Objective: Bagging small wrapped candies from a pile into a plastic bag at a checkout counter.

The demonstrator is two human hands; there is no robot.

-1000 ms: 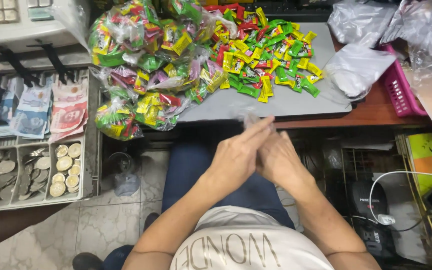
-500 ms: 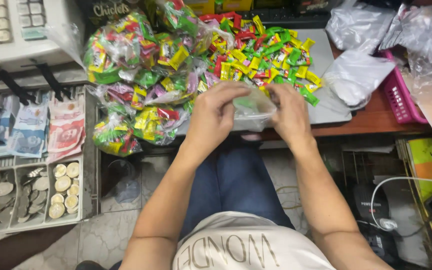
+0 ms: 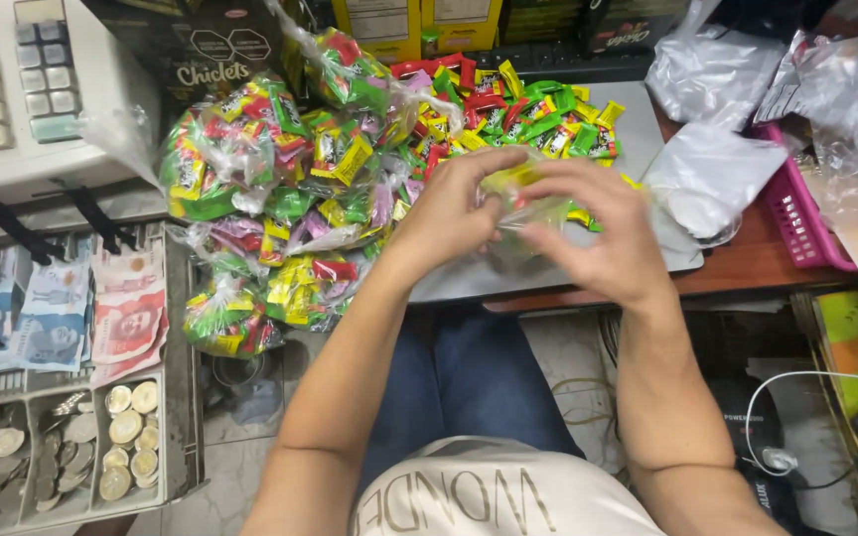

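Both my hands are raised over the desk edge, holding a small clear plastic bag (image 3: 523,203) between them. My left hand (image 3: 449,213) grips its left side and my right hand (image 3: 598,233) grips its right side; a few yellow and green candies show inside. Just beyond the hands lies a loose pile of wrapped candies (image 3: 518,114) in red, green and yellow on a grey tray (image 3: 647,119). Several filled clear bags of candy (image 3: 270,199) are heaped to the left of my left hand.
An open cash drawer (image 3: 186,397) with banknotes (image 3: 121,318) and coins (image 3: 126,442) sits at left below a cash register (image 3: 12,89). Empty clear bags (image 3: 717,174) and a pink basket (image 3: 796,223) lie at right. Cardboard boxes (image 3: 419,25) stand behind.
My hands rose from my lap to the desk edge, opening a clear bag between them. Candies now show inside the bag.
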